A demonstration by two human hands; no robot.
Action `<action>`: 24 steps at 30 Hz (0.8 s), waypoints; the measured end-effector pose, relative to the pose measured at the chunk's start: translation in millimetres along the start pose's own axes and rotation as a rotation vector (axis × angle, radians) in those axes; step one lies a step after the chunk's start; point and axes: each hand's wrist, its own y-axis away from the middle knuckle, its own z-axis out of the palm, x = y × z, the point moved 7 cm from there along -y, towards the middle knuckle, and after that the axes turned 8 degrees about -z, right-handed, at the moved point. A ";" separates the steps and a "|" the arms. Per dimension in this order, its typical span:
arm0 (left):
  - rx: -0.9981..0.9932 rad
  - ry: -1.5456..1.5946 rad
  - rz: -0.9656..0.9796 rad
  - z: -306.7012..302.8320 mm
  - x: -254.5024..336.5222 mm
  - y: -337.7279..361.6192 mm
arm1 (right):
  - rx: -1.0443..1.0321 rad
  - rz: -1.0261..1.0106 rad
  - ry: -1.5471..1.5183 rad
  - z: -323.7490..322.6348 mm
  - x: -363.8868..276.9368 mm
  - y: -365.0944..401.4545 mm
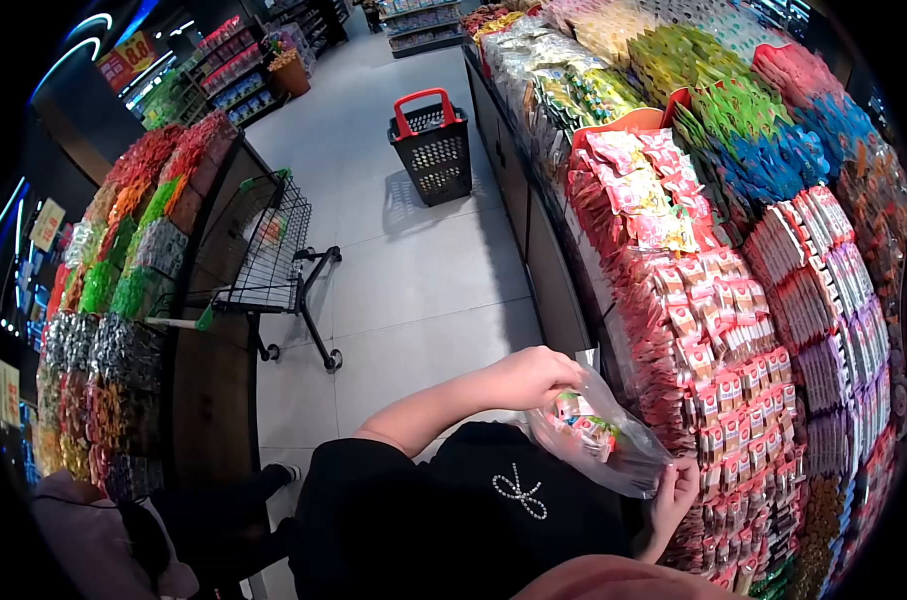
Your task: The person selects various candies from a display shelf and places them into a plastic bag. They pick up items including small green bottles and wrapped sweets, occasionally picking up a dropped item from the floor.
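Observation:
A clear plastic bag [634,462] with colourful wrapped pieces [586,425] inside is held between my two hands, in front of my black shirt. My left hand [542,378] is closed on the bag's upper left edge. At the bag's lower right end, my right hand [678,482] pinches the plastic, close to the stacked red-and-white packets [729,385]. The wrapped pieces lie in the left part of the bag, seen through the plastic.
A black basket with a red handle [434,150] stands on the aisle floor. Left of it is a wire cart [269,245] beside a candy display [124,250]. Piled packets [734,130] fill the right-hand display. Part of another person [84,530] shows at lower left.

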 end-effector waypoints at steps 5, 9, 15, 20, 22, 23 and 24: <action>-0.042 -0.121 -0.110 -11.5 -16.0 19.7 | 0.110 -0.138 -0.257 -1.7 -5.7 -13.1; -0.134 -0.227 -0.281 -4.4 -29.9 26.3 | 0.090 -0.132 -0.209 -16.5 21.5 -15.5; -0.066 -0.165 -0.154 -1.9 -38.4 34.4 | 0.111 -0.187 -0.163 -28.7 40.6 -31.2; -0.071 -0.118 -0.038 3.3 -25.4 39.1 | 0.149 -0.258 -0.128 -37.8 55.7 -39.5; -0.018 -0.017 0.033 7.2 -22.9 35.0 | 0.145 -0.260 -0.164 -32.7 48.6 -37.7; -0.020 -0.013 0.038 9.8 -23.3 33.5 | 0.148 -0.260 -0.200 -31.7 44.0 -36.3; 0.038 0.009 0.003 7.0 -23.0 31.4 | 0.156 -0.260 -0.193 -33.4 40.7 -33.9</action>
